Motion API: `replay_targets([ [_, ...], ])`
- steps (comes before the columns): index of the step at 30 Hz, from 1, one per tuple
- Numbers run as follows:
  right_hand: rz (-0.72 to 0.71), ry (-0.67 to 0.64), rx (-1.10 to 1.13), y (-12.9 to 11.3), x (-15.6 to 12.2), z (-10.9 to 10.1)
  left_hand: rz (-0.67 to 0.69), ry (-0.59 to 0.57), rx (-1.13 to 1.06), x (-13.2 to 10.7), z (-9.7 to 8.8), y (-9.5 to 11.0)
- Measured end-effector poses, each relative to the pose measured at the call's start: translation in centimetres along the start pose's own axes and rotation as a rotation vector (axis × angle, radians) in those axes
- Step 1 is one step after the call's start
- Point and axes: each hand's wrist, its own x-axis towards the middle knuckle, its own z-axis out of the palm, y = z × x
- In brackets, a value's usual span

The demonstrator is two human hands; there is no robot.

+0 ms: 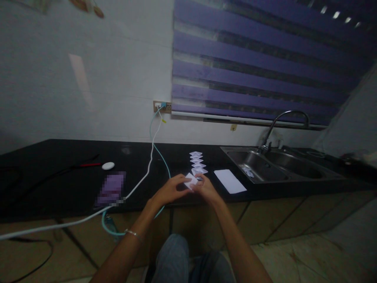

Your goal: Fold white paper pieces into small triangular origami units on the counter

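1. The black counter [73, 188] stretches wide, with the sink [265, 167] off to the right of both hands.
2. A flat white sheet [230, 181] lies just right of the right hand [207, 188].
3. A row of folded pieces [197, 161] sits just beyond the fingers.
4. The left hand [171, 190] and the right hand meet, each grip pinched on one small folded paper [191, 181] held between them above the counter edge.

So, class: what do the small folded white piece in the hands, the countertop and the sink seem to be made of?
Folded piece, held by left hand and right hand: likely thin matte paper, with sharp creased edges. Countertop: black and glossy, perhaps polished stone; it shows faint reflections. Sink: looks like brushed stainless steel, grey with a soft sheen.
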Motion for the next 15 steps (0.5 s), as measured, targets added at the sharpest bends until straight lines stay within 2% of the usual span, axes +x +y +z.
replay_targets([
  [8, -0.036, -0.018, 0.027, -0.4, -0.5, 0.1, 0.003, 0.023, -0.095, 0.0, 0.0, -0.5],
  [15, -0.030, -0.069, 0.003, -0.6, -0.7, 0.0, -0.115, 0.094, -0.198, 0.1, 0.0, -1.4],
])
